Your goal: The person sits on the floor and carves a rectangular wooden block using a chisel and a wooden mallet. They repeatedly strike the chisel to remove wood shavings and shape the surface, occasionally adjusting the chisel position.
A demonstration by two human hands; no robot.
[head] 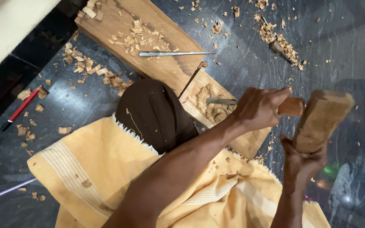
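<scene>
- Left hand [260, 109] was clenched round the chisel [250, 103], fingers wrapped on its orange-brown handle.
- Chisel's long axis ran left-right: metal blade stuck out left of the fist, handle butt poked out right.
- Blade tip sat in the carved hollow of the panel [216, 112], touching or just above it; can't tell which.
- Right hand [305, 158] gripped the mallet [322, 120] from below, fingers closed on its lower end; the wooden block head rose above the hand.
- Mallet head lay just right of the chisel butt, close, maybe touching; blur hid the gap.
- So the butt faced the mallet; the right hand was nearer the butt, the left nearer the blade.
- Panel lay tilted on the dark floor [241, 55], propped by the knee [153, 112], its near edge against yellow cloth [93, 169].
- Far left: a long plank [119, 21] with chips and a spare chisel [176, 53] lying on it, left-right.
- Red pen [21, 107] lay at far left; wood chips were scattered all over the floor.
</scene>
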